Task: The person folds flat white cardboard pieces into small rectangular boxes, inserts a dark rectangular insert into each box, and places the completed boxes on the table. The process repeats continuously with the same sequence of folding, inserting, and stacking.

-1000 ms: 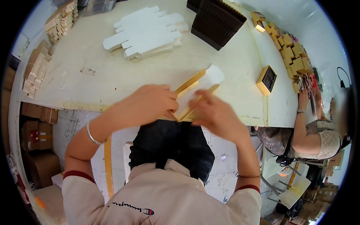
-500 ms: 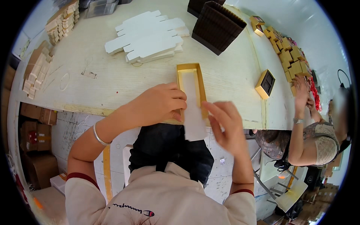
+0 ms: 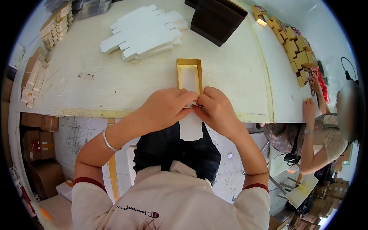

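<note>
Though gold-walled, a white-floored box (image 3: 189, 76)

Near end of gold box (image 3: 179, 76) was mostly hidden by left hand (image 3: 166, 106) and right hand (image 3: 219, 109). Top edge cut off dark brown stack (image 3: 217, 22) and plastic container (image 3: 95, 8). Red items (image 3: 324, 90) beside co-worker's hand (image 3: 315, 83) were too small to identify; co-worker's head (image 3: 349, 111) was blurred.

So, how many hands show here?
4: the wearer's left hand and right hand at the gold box; a co-worker's far hand and near hand at the table's right.
</note>
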`<move>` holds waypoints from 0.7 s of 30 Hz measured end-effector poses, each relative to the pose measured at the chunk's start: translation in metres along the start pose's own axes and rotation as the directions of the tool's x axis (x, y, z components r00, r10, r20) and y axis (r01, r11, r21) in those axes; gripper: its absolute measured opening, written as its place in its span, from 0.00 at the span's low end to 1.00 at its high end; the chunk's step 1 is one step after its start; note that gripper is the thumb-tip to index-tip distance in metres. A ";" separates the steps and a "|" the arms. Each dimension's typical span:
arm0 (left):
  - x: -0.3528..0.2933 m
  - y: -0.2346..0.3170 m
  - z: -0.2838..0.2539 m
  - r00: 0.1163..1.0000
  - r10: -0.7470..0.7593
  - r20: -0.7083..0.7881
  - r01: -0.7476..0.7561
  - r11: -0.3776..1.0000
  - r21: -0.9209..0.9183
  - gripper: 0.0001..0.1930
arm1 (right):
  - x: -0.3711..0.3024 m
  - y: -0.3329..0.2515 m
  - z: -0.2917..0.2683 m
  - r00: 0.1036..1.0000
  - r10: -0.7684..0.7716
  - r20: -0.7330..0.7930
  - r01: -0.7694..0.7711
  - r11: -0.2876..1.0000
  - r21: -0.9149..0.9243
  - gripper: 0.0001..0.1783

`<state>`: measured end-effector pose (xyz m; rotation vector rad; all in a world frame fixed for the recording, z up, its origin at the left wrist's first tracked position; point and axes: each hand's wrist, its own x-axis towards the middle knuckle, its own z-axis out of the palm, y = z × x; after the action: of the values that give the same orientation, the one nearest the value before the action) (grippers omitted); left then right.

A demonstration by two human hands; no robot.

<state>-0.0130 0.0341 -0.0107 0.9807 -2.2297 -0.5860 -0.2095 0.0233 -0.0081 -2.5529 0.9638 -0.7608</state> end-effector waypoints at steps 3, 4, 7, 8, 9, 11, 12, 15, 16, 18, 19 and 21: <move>-0.003 -0.004 0.008 0.999 0.041 -0.019 -0.041 0.999 0.023 0.05 | -0.007 -0.002 0.003 0.994 0.106 0.006 -0.106 0.990 0.094 0.11; -0.003 -0.005 0.008 0.999 0.039 -0.014 -0.039 0.999 -0.001 0.04 | -0.009 -0.005 0.001 0.989 0.146 0.023 -0.148 0.981 0.126 0.12; -0.007 -0.008 0.005 1.000 0.014 0.013 -0.013 0.998 -0.064 0.03 | -0.019 -0.015 -0.011 0.994 0.107 0.009 -0.108 0.993 0.050 0.19; -0.007 -0.007 0.001 1.000 -0.002 0.028 0.004 0.997 -0.081 0.03 | -0.022 -0.017 -0.013 0.998 0.067 -0.004 -0.067 0.998 -0.005 0.23; -0.007 -0.005 -0.001 0.999 -0.015 0.044 0.019 0.995 -0.098 0.03 | -0.028 -0.020 -0.012 1.000 0.002 -0.017 -0.003 0.998 -0.068 0.25; -0.006 -0.006 -0.005 0.997 -0.038 0.071 0.046 0.992 -0.118 0.03 | -0.037 -0.022 -0.006 0.991 -0.131 -0.029 0.123 0.974 -0.192 0.29; -0.005 -0.005 -0.005 0.995 -0.041 0.090 0.053 0.990 -0.132 0.03 | -0.040 -0.020 0.001 0.981 -0.195 -0.021 0.185 0.955 -0.233 0.30; -0.004 -0.004 -0.004 0.997 -0.039 0.069 0.049 0.987 -0.155 0.05 | -0.041 -0.008 0.018 0.956 -0.244 -0.164 0.226 0.967 -0.118 0.27; -0.004 -0.006 -0.003 0.998 -0.024 0.056 0.033 0.985 -0.168 0.06 | -0.037 -0.005 0.017 0.963 -0.199 -0.180 0.195 0.980 -0.036 0.25; -0.004 -0.011 -0.001 0.999 0.010 0.032 -0.004 0.981 -0.196 0.08 | -0.027 0.001 0.011 0.974 -0.102 -0.203 0.129 0.984 0.126 0.20; -0.001 -0.012 -0.004 0.990 -0.103 0.101 0.130 0.940 -0.315 0.10 | -0.024 0.000 0.011 0.978 0.015 -0.209 0.033 0.974 0.226 0.17; 0.003 -0.007 -0.015 0.917 -0.296 0.268 0.395 0.771 -0.500 0.15 | -0.015 -0.006 0.015 0.953 0.238 -0.188 -0.142 0.898 0.417 0.13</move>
<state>-0.0005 0.0256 -0.0036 1.0594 -1.8405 -1.4398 -0.2073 0.0395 -0.0237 -2.0149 0.9918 -1.0920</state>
